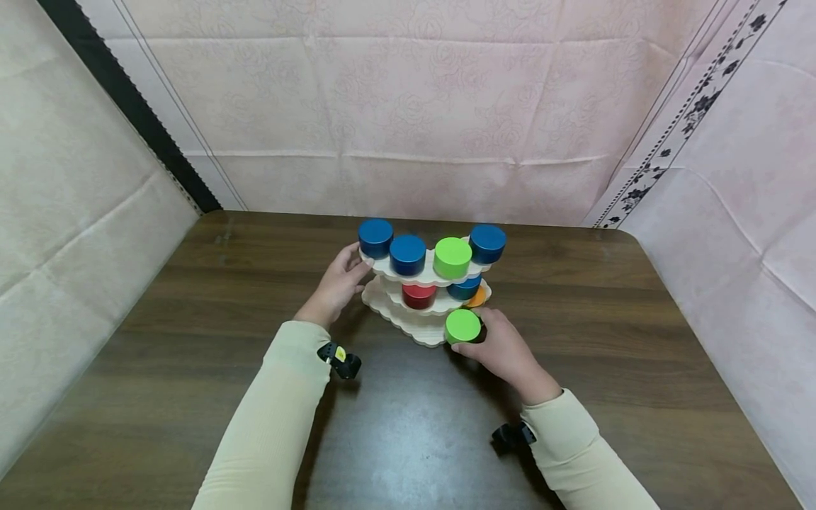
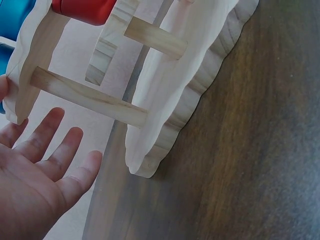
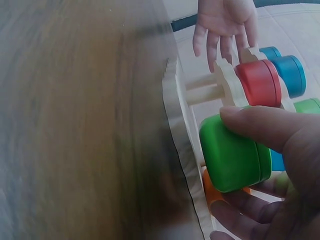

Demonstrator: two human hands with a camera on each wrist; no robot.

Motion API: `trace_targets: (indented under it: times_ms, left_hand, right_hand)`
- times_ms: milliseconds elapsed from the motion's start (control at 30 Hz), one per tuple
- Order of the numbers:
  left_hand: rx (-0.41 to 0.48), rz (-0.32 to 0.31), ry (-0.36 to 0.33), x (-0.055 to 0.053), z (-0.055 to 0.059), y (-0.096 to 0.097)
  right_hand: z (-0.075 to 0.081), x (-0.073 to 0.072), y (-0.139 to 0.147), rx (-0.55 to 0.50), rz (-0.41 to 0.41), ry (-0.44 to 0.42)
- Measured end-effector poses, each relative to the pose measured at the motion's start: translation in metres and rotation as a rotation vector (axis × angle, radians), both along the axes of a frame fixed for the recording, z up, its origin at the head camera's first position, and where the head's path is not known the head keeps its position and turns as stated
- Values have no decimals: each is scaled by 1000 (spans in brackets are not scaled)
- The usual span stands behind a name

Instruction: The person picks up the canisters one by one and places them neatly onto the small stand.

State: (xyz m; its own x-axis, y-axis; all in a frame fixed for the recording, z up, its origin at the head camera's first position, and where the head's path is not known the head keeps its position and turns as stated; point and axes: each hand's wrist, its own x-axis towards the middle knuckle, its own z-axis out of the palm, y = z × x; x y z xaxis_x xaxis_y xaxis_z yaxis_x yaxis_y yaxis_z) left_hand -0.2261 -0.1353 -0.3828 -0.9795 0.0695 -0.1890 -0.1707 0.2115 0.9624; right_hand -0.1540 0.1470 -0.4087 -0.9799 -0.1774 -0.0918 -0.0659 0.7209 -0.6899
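A pale wooden tiered stand (image 1: 408,322) with scalloped edges stands on the table. My left hand (image 1: 339,280) holds the left end of its top tier, thumb above; the other fingers (image 2: 69,147) spread below the edge. In my right hand (image 1: 506,345) a green round block (image 1: 462,326) is pinched between thumb and fingers, at the right end of the bottom tier. Whether it touches the tier I cannot tell. Along the top tier sit blue round blocks (image 1: 407,255) and another green one (image 1: 452,258). A red block (image 1: 418,296) and a blue one (image 1: 465,288) are on the middle tier.
An orange block (image 1: 477,297) is partly hidden low at the stand's right, behind my right hand. The brown wooden table (image 1: 408,439) extends around the stand. Pale patterned cloth (image 1: 408,113) hangs behind and at both sides.
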Motion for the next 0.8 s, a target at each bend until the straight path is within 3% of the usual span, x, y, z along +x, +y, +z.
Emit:
trace_targets:
  times_ms: [800]
  left_hand:
    - [-8, -2, -8, 1, 1, -1]
  right_hand:
    - [-8, 2, -27, 35, -59, 28]
